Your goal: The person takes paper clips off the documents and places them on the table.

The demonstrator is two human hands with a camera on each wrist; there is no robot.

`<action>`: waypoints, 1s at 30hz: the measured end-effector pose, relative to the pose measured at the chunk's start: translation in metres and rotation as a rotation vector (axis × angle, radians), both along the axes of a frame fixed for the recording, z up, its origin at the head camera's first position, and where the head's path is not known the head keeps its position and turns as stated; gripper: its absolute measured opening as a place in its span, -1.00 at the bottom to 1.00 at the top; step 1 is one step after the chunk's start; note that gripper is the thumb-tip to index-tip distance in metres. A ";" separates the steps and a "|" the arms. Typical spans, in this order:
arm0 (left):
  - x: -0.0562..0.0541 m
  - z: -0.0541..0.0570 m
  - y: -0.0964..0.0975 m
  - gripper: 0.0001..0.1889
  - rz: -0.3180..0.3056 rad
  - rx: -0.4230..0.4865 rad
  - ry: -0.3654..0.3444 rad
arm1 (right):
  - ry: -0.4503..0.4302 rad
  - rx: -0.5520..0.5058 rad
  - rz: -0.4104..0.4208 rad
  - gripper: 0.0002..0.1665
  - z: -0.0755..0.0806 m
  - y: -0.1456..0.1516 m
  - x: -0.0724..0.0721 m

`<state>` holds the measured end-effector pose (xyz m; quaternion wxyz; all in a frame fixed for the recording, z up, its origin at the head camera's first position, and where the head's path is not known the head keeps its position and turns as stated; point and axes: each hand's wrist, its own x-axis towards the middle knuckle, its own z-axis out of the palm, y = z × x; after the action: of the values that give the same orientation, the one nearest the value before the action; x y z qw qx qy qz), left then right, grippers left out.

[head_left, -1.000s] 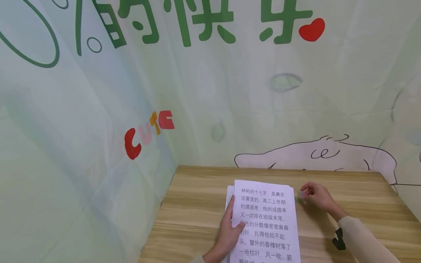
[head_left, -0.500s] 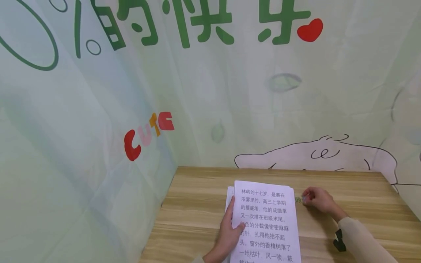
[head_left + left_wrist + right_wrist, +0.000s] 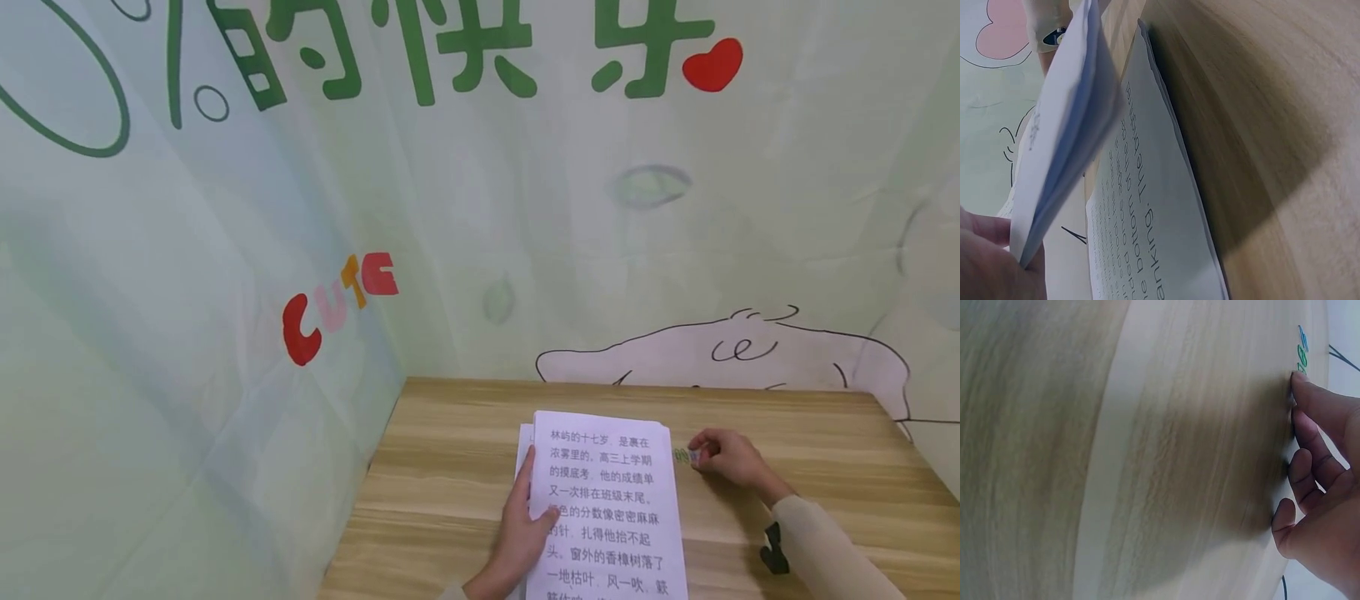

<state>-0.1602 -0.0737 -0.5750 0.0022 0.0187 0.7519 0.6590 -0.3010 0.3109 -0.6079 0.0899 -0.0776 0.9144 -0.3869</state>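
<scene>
My left hand (image 3: 517, 533) holds a stack of printed paper sheets (image 3: 607, 500), thumb on the top page and fingers along its left edge. In the left wrist view the held stack (image 3: 1063, 125) stands tilted up off the table, its layered edges slightly fanned. Other sheets with English print (image 3: 1147, 206) lie flat beneath it. To the right of the stack, my right hand (image 3: 731, 461) pinches a small pale-bluish paper clip (image 3: 693, 456) low at the tabletop. Green paper clips (image 3: 681, 456) lie just left of the fingertips; the right wrist view also shows a blue one (image 3: 1303, 337).
The wood-grain table (image 3: 435, 467) runs back to a printed fabric backdrop (image 3: 480, 208), which also closes off the left side. A black object (image 3: 775, 550) shows beside the right sleeve (image 3: 825, 542).
My right hand has lowered slightly to the tabletop, with the pale clip now beside the green ones, which show more clearly. My left hand and the stack stay in place.
</scene>
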 end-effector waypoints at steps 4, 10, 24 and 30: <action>0.001 0.000 -0.001 0.07 -0.001 0.005 0.001 | -0.008 -0.004 0.001 -0.67 0.000 -0.001 -0.001; 0.002 -0.001 -0.004 0.07 -0.002 0.021 0.001 | 0.004 -0.004 -0.001 -0.67 -0.002 0.000 0.002; -0.007 -0.010 -0.045 0.03 0.028 0.003 0.054 | 0.017 -0.060 0.024 -0.65 -0.009 0.000 0.009; -0.019 -0.008 -0.076 0.04 0.074 -0.045 -0.022 | 0.036 -0.069 0.011 -0.64 -0.012 0.004 0.008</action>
<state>-0.1788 -0.1500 -0.5829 -0.0136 -0.0164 0.7668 0.6415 -0.2931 0.3149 -0.6198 0.0729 -0.0923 0.9017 -0.4161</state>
